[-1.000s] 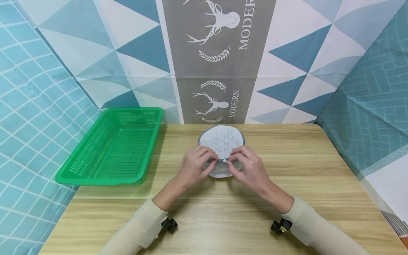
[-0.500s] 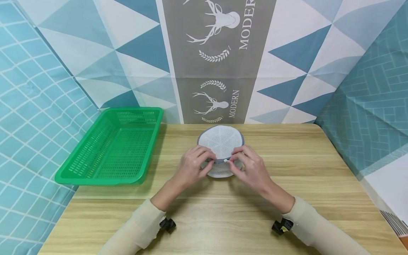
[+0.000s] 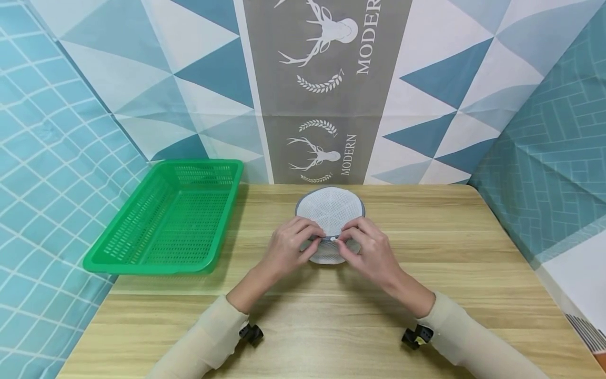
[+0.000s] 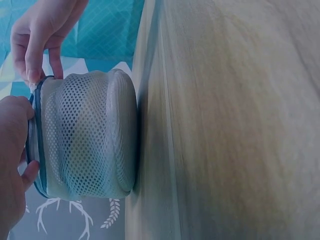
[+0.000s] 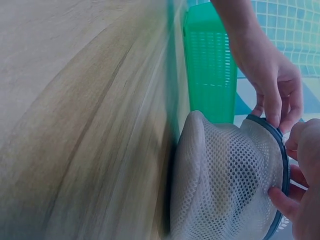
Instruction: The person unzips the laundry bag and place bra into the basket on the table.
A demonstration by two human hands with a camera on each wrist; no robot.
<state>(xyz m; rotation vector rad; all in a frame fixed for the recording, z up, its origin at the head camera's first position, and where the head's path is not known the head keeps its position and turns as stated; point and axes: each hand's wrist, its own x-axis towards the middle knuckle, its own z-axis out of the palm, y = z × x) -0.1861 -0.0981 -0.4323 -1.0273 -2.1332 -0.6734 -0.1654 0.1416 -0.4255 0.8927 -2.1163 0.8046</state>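
A round white mesh laundry bag (image 3: 330, 208) with a grey-blue zipped rim stands on the table in the head view. Its netted side (image 4: 82, 135) bulges, and the flat mesh top lies over the opening. My left hand (image 3: 290, 243) pinches the front rim between thumb and fingers. Just to the right, my right hand (image 3: 371, 250) pinches the small white zipper pull (image 3: 334, 239) at the rim. Both wrist views show the fingertips of the two hands close together on the zipped edge (image 5: 286, 165). The bag's contents, if any, cannot be made out.
A green perforated plastic basket (image 3: 182, 226) stands at the left of the wooden table (image 3: 426, 231). Behind the table rises a patterned wall covering (image 3: 326, 105) with triangles and deer heads. Blue tiled sheeting (image 3: 47, 158) borders the left side.
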